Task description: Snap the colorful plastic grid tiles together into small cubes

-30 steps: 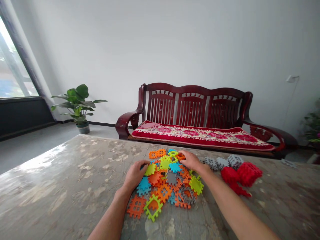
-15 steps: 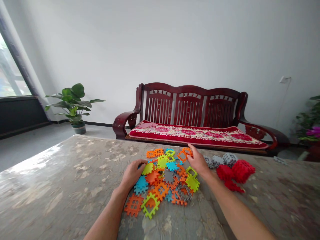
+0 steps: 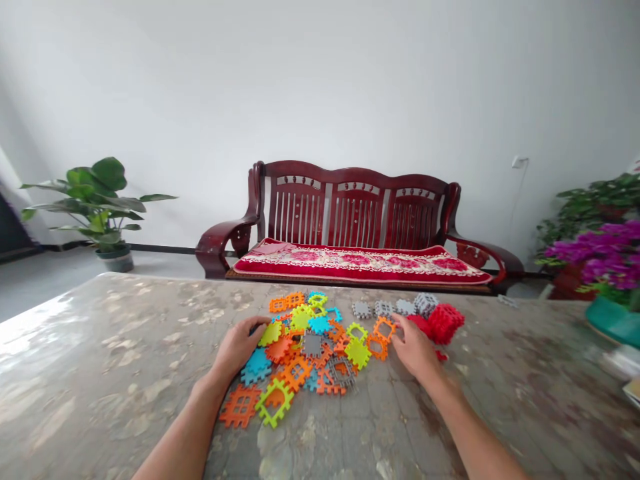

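Head view: nearest on the tabletop (image 3: 345,447), closer than both hands, an orange windowed tile (image 3: 241,405) and a lime frame (image 3: 285,405) are laid flat. Behind them, between the hands, a loose pile of coloured tiles (image 3: 313,344) is spread. A solid lime tile (image 3: 271,333) is touched by the fingertips of the left hand (image 3: 239,343), and a blue tile (image 3: 256,368) is seen just beside it. Two orange frames (image 3: 377,327) are met by the fingertips of the right hand (image 3: 414,345); whether anything is pinched by either hand cannot be told. Red blocks (image 3: 447,324) are set beyond the right hand, with grey pieces (image 3: 384,308) ranged next to them. Farther off, a wooden bench (image 3: 355,175) is placed.
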Demonstrator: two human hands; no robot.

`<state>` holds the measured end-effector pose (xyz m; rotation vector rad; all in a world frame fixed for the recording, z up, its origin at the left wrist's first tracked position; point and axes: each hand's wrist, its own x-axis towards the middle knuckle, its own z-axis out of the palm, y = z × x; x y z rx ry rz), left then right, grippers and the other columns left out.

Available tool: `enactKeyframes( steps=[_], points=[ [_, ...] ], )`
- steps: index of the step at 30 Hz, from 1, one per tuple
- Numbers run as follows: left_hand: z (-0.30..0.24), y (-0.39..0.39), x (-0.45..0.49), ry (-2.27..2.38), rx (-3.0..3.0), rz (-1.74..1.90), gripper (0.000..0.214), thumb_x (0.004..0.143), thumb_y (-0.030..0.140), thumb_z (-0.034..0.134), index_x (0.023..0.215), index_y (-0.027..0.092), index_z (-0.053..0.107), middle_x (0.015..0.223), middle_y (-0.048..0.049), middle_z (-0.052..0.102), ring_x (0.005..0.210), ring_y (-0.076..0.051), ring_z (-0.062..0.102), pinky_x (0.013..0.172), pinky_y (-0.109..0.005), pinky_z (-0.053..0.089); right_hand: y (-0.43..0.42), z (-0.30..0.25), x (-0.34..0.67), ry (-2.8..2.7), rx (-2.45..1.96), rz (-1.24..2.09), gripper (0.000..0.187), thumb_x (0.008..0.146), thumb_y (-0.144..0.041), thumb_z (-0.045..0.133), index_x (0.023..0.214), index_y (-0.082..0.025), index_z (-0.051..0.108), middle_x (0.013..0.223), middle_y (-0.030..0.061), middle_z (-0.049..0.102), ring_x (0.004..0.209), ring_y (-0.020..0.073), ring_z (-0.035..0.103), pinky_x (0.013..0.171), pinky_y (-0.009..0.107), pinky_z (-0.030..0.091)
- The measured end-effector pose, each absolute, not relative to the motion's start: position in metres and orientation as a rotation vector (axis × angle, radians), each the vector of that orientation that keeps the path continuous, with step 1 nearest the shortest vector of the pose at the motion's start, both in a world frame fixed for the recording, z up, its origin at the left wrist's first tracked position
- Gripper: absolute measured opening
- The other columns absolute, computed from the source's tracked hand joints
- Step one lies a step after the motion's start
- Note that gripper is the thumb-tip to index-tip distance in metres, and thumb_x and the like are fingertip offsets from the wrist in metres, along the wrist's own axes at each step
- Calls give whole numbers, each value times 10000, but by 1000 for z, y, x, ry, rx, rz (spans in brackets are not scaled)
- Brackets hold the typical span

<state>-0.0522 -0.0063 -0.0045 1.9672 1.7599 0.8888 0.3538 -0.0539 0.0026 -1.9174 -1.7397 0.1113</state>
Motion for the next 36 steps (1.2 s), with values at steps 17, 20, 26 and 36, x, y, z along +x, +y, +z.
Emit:
enactKeyframes(
  steps=[17, 20, 26, 36],
  points=[
    [-3, -6, -52, 1779, 1951, 905, 360, 789, 429, 459, 970, 257, 719, 1007, 10, 751, 959, -221, 668, 860, -285, 488, -80, 10, 337, -2057, -1980, -311, 217, 877, -280, 538, 1042, -288, 679, 1084, 39, 663, 984, 230, 526, 817, 340, 382],
    [-5, -5, -52, 1786, 1949, 919, 362, 781, 430, 467, 963, 255, 725, 1012, 7, 751, 960, -224, 668, 862, -287, 491, -81, 9, 338, -2070, -1993, -340, 177, 883, -306, 546, 986, -289, 689, 1045, 38, 665, 966, 228, 517, 798, 344, 365],
    [-7, -4, -55, 1772, 1977, 897, 382, 800, 444, 451, 989, 242, 715, 1031, -4, 747, 978, -222, 666, 888, -288, 483, -81, 11, 340, -2060, -2047, -416, 174, 894, -367, 553, 922, -266, 692, 968, 59, 660, 942, 242, 508, 785, 361, 347],
    [0, -7, -51, 1798, 1933, 890, 381, 769, 418, 456, 971, 243, 727, 1000, -2, 755, 942, -231, 674, 876, -306, 492, -80, 13, 339, -2038, -2055, -346, 167, 883, -329, 559, 974, -283, 691, 984, 65, 663, 964, 242, 507, 799, 349, 333]
  ],
)
